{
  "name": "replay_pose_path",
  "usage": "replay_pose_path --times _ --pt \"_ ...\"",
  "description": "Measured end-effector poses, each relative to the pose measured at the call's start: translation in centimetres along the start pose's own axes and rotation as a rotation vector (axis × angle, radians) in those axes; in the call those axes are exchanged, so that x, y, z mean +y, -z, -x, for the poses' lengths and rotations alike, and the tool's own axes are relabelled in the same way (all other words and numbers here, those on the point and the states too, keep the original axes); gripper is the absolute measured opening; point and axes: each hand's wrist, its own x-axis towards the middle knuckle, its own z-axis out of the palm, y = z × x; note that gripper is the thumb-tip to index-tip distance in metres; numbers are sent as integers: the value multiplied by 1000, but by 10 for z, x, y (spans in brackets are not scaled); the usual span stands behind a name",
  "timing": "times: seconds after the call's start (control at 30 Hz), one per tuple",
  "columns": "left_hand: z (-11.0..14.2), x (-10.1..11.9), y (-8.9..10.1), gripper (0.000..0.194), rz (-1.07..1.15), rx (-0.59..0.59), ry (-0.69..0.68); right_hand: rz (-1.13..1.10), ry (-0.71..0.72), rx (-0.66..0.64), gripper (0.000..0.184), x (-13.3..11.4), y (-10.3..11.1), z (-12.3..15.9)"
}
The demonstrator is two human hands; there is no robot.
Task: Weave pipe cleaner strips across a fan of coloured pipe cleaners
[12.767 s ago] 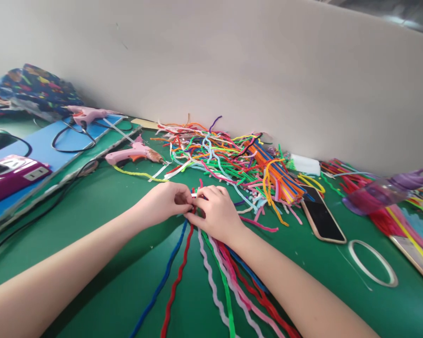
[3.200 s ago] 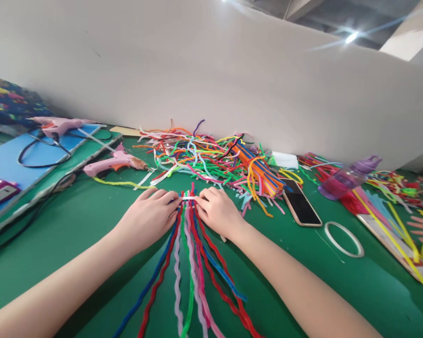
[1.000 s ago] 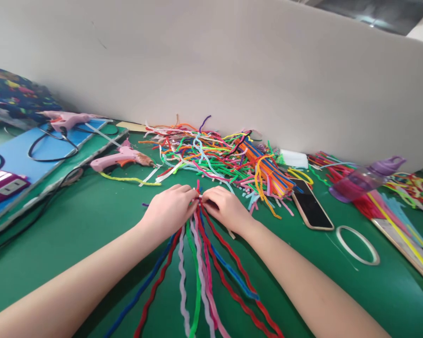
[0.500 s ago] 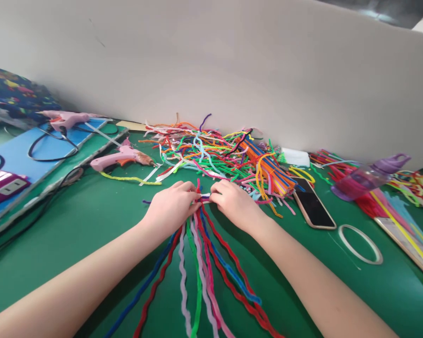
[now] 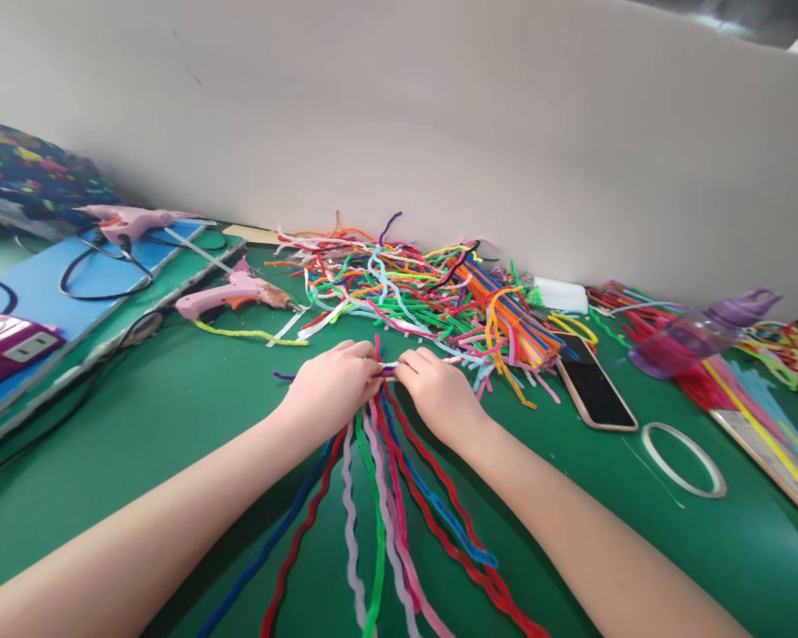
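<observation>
Several long pipe cleaners, among them a green one (image 5: 379, 540), a wavy red one (image 5: 296, 549) and a blue one (image 5: 259, 558), fan out over the table toward me. Their upper ends gather at crosswise purple and white pipe cleaners (image 5: 389, 367). My left hand (image 5: 332, 383) is closed in a pinch around the left side of this junction. Close beside it, my right hand (image 5: 439, 390) pinches the crosswise pieces from the right. A purple end sticks out left of my left hand. The fingers hide most of the junction itself.
A heap of colourful pipe cleaners (image 5: 399, 292) lies against the pale partition (image 5: 405, 115). Two pink glue guns, one nearer (image 5: 239, 291), rest at the left with black cords. A phone (image 5: 598, 390), a tape ring (image 5: 684, 459) and a purple bottle (image 5: 698, 337) are at the right.
My right hand's fingers have shifted slightly on the crosswise pipe cleaners, and a pale end now shows behind that hand. The whole view has moved slightly; both hands keep their pinch.
</observation>
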Motion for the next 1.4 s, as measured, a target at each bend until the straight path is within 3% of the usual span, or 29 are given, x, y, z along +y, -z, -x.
replay_pose_path --times 0.17,0.53,0.67,0.87,1.23,1.4 --pt "-1 2 1 26 -12 -14 10 -80 -55 55 13 -2 -4 1" --pt "-3 10 6 28 -42 -4 71 -127 -36 86 19 -2 -7 0" --pt "-3 -4 2 29 108 33 26 -212 -40 95 19 -3 -7 0" --pt "-2 -31 -4 24 399 34 -70 -532 -62 152 21 0 -5 -3" --pt "1 -31 -4 21 459 68 -50 -481 -150 -66 16 0 12 -28" --pt "4 -26 -2 27 429 30 -35 -599 -217 -151 11 1 14 -36"
